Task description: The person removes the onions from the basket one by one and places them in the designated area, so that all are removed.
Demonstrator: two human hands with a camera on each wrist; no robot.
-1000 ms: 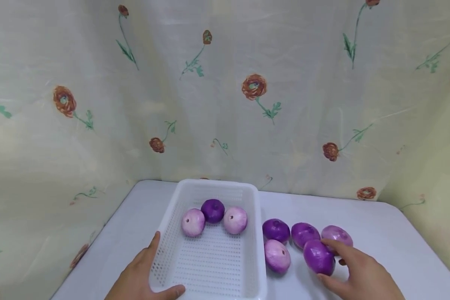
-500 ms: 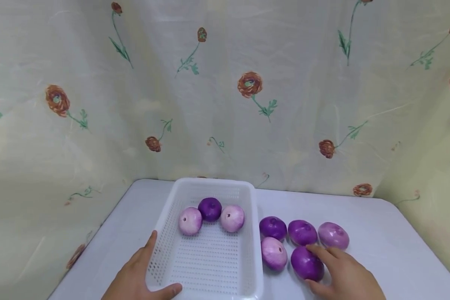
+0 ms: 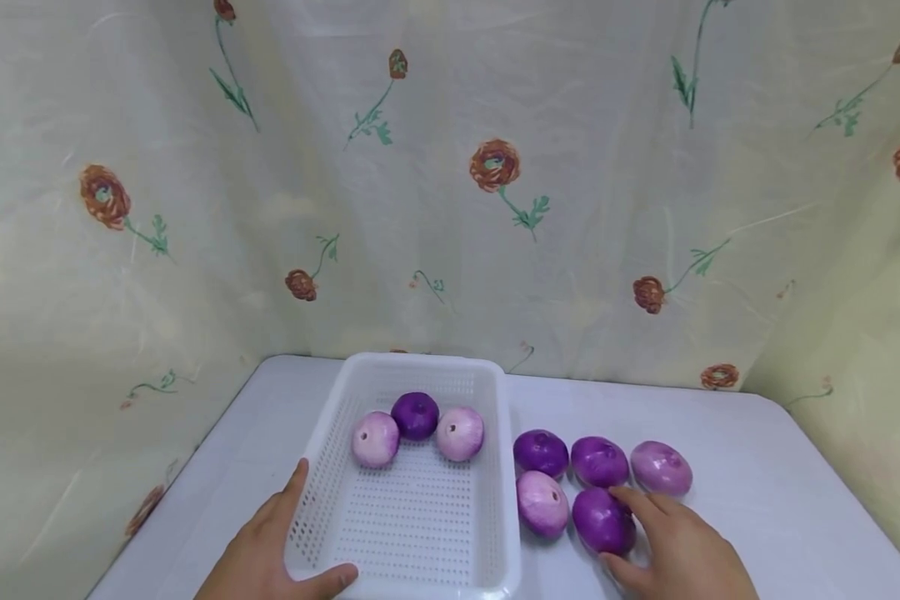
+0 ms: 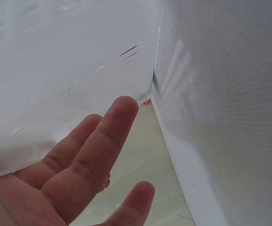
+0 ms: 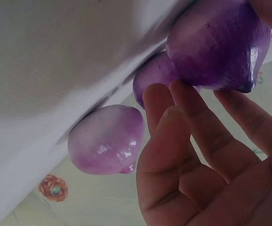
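My left hand (image 3: 262,550) is at the near left corner of a white perforated plastic basket (image 3: 504,467). Its thumb reaches over the rim, while straight fingers (image 4: 103,136) lie along the outer wall in the left wrist view. Three onions sit in the basket's far half: a dark purple onion (image 3: 415,416) between two pale ones. To the right of the basket, my right hand (image 3: 682,550) holds a purple onion (image 3: 600,518) between thumb and fingers, close over the table. In the right wrist view, this onion (image 5: 216,47) shows its pointed end near the fingers.
Beside the basket's right wall are a pale onion (image 3: 542,503) and a dark purple onion (image 3: 541,452). Another purple onion (image 3: 600,461) and a pinkish onion (image 3: 661,467) continue the row rightward. A flowered curtain (image 3: 390,208) hangs behind the white table (image 3: 780,483).
My right hand has brought the purple onion left and lower, nearer the pale onion beside the basket. My left hand keeps its place at the basket. The head view has shifted slightly.
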